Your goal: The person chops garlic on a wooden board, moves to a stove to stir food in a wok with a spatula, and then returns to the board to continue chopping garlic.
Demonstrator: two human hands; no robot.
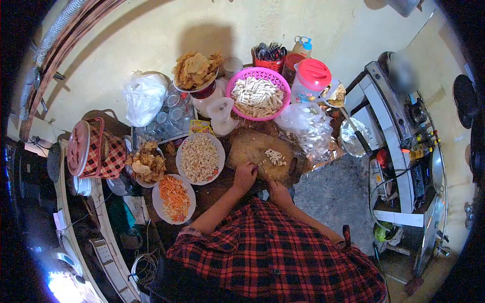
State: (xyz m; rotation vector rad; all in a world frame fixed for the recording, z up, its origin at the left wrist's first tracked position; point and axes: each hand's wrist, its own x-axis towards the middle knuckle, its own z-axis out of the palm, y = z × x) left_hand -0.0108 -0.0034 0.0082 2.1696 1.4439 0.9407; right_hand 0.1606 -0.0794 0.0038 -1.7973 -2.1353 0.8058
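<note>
The chopping board [246, 146] lies at the near right part of the table [209, 191], its long axis running left to right and slanting toward the near right corner. A small cluster of chopped white pieces [275, 157] sits right of the board's middle. From the right hand [278, 189], the cluster lies almost straight ahead, toward the far edge; from the left hand [246, 174], it lies to the right and slightly farther off. Both hands are near it, and neither is clearly the nearer.

The left hand rests at the board's near edge with its fingers bent; whether they pinch anything is too small to tell. The right hand is just beside it, low at the same edge, and I cannot tell whether it grasps something.

Left of the board stands a white plate [222, 157] of diced pieces. Toward the table's far edge is a pink basket [286, 94] of pale sticks, with a plastic bag [309, 122] to its right.
</note>
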